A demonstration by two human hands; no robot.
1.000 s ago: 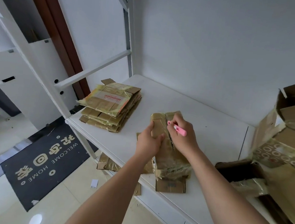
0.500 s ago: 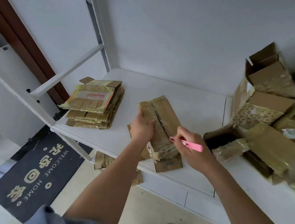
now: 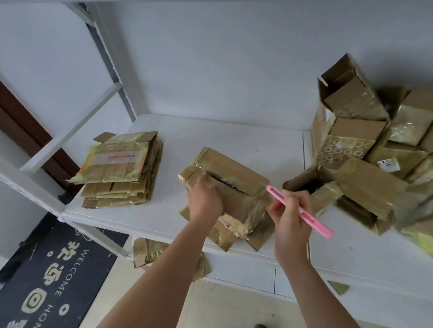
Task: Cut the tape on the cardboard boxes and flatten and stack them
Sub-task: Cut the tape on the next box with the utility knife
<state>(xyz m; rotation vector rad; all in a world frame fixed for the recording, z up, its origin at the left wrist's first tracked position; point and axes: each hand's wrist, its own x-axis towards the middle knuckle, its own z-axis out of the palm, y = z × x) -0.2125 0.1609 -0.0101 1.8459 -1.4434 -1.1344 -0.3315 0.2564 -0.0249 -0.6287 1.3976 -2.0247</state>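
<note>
Both bare forearms reaching forward and up from the lower edge. Left hand [image 3: 205, 201] knuckles up, fingers curled, gripping the taped box [image 3: 230, 190]. Right hand [image 3: 292, 216] just beside it, fingers pinching a pink cutter [image 3: 300, 212], tilted diagonally.

a stack of flattened boxes [image 3: 121, 172] lay on the left part of the shelf [image 3: 250, 143], near its front edge. a taped box [image 3: 230, 190] sat in the middle, well apart from the stack. a heap of unflattened boxes [image 3: 382, 151] filled the right end, against the wall [image 3: 217, 68]. under the shelf, more cardboard [image 3: 149, 251] lay on the floor, with a doormat [image 3: 53, 280] to its left.
</note>
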